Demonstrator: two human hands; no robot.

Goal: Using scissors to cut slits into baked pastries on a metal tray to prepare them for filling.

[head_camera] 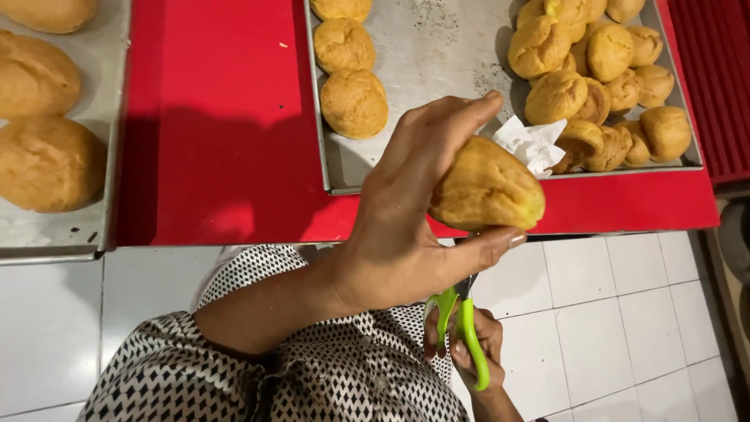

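A round, golden-brown baked choux puff (486, 193) sits in the air just in front of the near edge of the red table top (219, 141), above the white tiled floor (594, 312). The left hand (414, 211) grips it, with the fingers curled over its top and the thumb pressed along its underside. Directly below the puff, the right hand (476, 352) has its fingers through the bright green plastic handles of a pair of scissors (461, 328); the blades run up behind the left thumb toward the puff, and whether they touch the pastry cannot be told. Just beyond the held puff lies a crumpled white paper (533, 142) on a flat grey metal baking tray (437, 55). That tray carries 3 similar puffs (353, 101) in a column along its left side and a heap of smaller golden puffs (601, 86) piled at its right end. Well apart, at the left end of the table, a 2nd grey metal tray (55, 227) holds larger oval golden buns (47, 160). In the foreground is the person's black-and-white patterned garment (258, 375).
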